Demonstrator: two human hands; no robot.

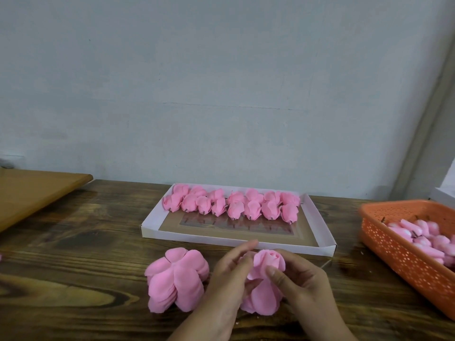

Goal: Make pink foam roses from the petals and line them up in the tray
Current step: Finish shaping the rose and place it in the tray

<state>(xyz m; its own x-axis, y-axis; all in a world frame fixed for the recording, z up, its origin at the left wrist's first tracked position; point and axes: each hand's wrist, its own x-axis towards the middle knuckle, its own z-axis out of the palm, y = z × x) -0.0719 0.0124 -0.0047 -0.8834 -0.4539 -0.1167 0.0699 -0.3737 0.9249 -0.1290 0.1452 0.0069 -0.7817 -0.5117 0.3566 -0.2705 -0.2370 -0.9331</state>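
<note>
Near the front edge of the table [73,242]: a half-made rose [267,279] held between both hands. Left hand [231,274] cupping its left side, fingers loosely curled around the petals. Right hand [298,279] pinching an outer petal with thumb and fingers. Just to the left, a stack of loose petals [176,279] lying on the wood. Behind, toward the wall edge, a white tray [317,217] with finished roses [231,204] in two rows along its far side. At the right edge, an orange basket [394,252] holding rose buds [423,237].
</note>
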